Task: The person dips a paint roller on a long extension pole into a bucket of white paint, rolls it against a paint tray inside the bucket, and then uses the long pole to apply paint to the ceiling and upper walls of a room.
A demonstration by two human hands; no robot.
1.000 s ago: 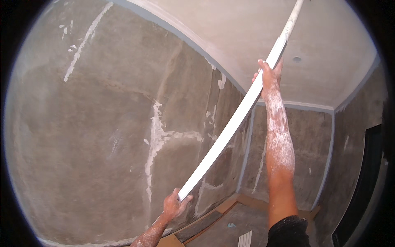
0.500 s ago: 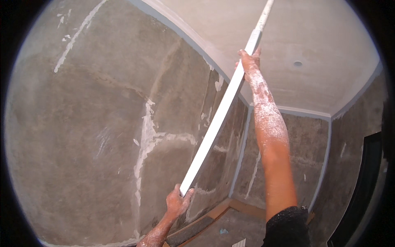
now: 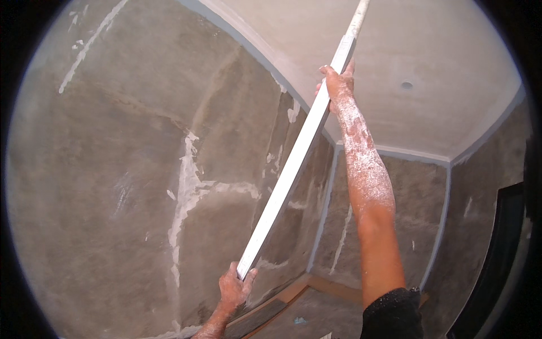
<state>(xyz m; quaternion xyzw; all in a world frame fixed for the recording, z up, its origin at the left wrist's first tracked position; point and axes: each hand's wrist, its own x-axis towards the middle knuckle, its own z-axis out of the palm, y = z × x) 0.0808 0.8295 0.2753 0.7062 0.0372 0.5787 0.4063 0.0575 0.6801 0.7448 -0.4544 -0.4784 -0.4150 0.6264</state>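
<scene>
A long, straight white bar (image 3: 288,175), rectangular in section, slants up from lower left toward the ceiling. A thinner, pale, speckled pole (image 3: 359,20) runs on from its upper end and leaves the picture at the top. My left hand (image 3: 234,288) is closed round the bar's lower end, thumb on the right side. Higher up, near the upper end, my right hand (image 3: 340,87) grips the bar with the arm stretched out. White powder coats both hands and my right forearm. Whatever the pole's far tip meets is out of view.
The grey wall (image 3: 113,198) at left carries white filler streaks (image 3: 186,186). Overhead is a pale ceiling (image 3: 429,34) with a small round fitting (image 3: 406,85). A dark frame (image 3: 497,254) stands at right. Brown strips (image 3: 291,291) edge the floor, where a bluish scrap (image 3: 300,320) lies.
The bar's lower end and my left hand have shifted left and down in the picture. My right hand has moved slightly left. The view has turned a little, and both grips stay the same.
</scene>
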